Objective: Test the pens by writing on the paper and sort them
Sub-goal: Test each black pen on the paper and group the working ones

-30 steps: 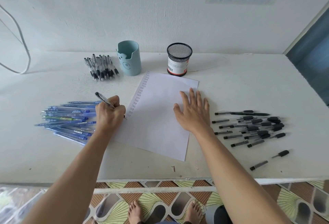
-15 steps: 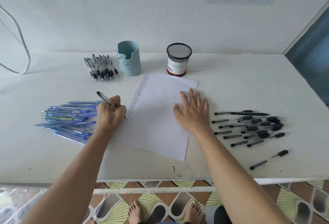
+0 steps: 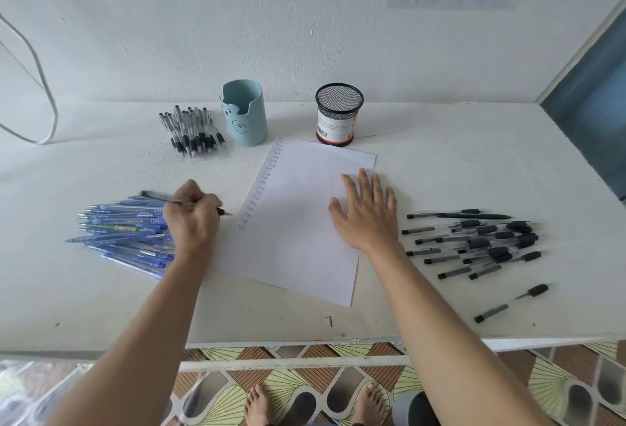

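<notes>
Your left hand (image 3: 193, 219) pinches a dark, slim ballpoint pen (image 3: 155, 195) between curled fingers. The barrel lies nearly level, and its tip sits at the left edge of the white paper sheet (image 3: 305, 229). Your right hand (image 3: 366, 219) lies flat on the sheet's right side with the fingers spread, pinning it down.

A column of small handwritten "Test" words (image 3: 262, 181) runs down the sheet's left margin, ending just beside the pen tip. From that, I judge this pen's trial is written and sorting is the step in hand. Your next move is to check whether the last word shows ink. Then carry the pen to its proper group without dragging the sheet.

- **Left of frame:** a fan of blue plastic pens (image 3: 125, 232) lies under your wrist.
- **Upper left:** a bundle of clear-barrelled pens with black grips (image 3: 191, 131) lies beside a pale blue cylindrical holder (image 3: 244, 114).
- **Upper centre:** a black mesh pen cup (image 3: 338, 114) stands here. I cannot tell what either cup holds.
- **Right of frame:** a scatter of black pens (image 3: 481, 242) lies here.

Everything rests on a white painted table (image 3: 440, 161) against a white wall. A grey cable (image 3: 34, 87) loops at the far left, and patterned floor tiles (image 3: 559, 381) show below the table edge.
</notes>
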### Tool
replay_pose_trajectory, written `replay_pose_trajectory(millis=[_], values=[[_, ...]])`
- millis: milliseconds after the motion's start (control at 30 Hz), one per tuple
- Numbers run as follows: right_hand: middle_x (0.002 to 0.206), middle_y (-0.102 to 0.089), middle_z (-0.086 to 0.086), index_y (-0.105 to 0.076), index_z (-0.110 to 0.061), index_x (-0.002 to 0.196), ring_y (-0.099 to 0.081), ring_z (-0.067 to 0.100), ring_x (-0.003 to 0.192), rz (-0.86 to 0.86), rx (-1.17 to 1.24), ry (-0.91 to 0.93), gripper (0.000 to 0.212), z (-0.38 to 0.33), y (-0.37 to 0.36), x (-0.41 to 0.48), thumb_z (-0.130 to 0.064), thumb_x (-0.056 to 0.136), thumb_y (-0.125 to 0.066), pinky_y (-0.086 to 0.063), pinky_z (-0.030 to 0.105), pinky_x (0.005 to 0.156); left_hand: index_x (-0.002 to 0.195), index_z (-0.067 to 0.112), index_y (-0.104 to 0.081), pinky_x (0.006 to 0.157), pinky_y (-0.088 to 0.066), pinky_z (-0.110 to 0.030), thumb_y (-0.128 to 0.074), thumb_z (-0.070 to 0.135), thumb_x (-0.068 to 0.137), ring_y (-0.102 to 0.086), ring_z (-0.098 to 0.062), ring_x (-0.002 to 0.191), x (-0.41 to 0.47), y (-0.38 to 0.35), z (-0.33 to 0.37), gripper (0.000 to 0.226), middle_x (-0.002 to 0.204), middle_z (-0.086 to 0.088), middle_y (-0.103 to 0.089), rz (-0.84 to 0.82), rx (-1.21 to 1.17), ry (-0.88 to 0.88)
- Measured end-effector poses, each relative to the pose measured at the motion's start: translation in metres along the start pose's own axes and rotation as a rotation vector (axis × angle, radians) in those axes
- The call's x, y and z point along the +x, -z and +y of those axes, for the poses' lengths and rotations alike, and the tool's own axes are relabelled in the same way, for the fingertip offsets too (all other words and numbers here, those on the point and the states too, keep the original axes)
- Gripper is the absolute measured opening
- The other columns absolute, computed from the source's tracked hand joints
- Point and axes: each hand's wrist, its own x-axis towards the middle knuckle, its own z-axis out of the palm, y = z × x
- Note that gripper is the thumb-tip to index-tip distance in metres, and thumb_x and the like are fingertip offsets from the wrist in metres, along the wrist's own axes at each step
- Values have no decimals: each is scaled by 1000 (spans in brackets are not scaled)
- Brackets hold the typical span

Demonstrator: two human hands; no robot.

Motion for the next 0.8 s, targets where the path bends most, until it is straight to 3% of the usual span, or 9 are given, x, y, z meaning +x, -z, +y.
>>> replay_pose_trajectory(millis=[67,133,200,267,300,467,600,733,800], values=[[168,7,2,-7,-32,159,11,23,153,1,-1,1,64,0,0,0,-52,101,-23,8,47,122,61,21,-46,53,-32,-38,-58,7,67,-40,-21,56,0,1,2,20,57,-7,-40,55,-135,48],[168,6,2,-8,-32,159,11,23,153,5,2,4,63,0,0,0,-52,101,-23,7,48,123,82,28,-52,51,-31,-34,-55,8,78,-40,-19,51,0,-1,7,21,61,-5,-43,44,-178,50],[168,6,2,-8,-32,159,10,23,153,10,4,7,63,0,0,-1,-53,101,-23,7,48,123,104,26,-50,50,-34,-32,-55,30,93,-43,-19,49,2,-3,10,13,62,-3,-46,21,-158,53],[168,6,2,-8,-32,159,10,23,154,10,1,9,64,1,0,0,-53,101,-23,7,48,123,114,21,-51,50,-36,-32,-49,60,94,-44,-21,49,9,-2,7,44,59,-1,-47,-16,-96,81],[168,5,2,-8,-32,159,10,23,154,12,1,9,64,2,0,0,-53,101,-23,7,48,123,115,18,-55,50,-36,-33,-47,64,94,-44,-22,48,12,-2,7,50,56,-1,-46,-36,-59,82],[168,4,2,-11,-32,158,8,23,154,24,19,10,63,1,-1,0,-53,100,-25,6,49,123,110,20,-64,37,-25,-20,-45,35,105,-32,-17,32,14,-3,11,25,41,-1,-40,-86,-128,72],[168,2,1,-14,-34,158,6,23,154,33,23,4,62,1,-1,0,-53,100,-26,4,48,123,88,34,-72,40,-20,-25,-61,34,98,-24,-16,41,17,-2,18,15,57,-3,-27,-42,-225,-24],[168,-1,2,-16,-33,157,5,24,154,47,30,4,61,0,0,-1,-52,100,-28,1,48,123,85,26,-70,39,-24,-24,-58,25,99,-29,-14,39,30,-4,21,18,48,1,-34,-38,-200,6],[168,0,2,-16,-33,157,5,24,154,46,26,0,62,-1,0,-1,-52,100,-28,1,48,123,90,11,-67,38,-25,-21,-52,14,96,-34,-16,42,45,-7,24,17,50,0,-37,-88,-145,94]])
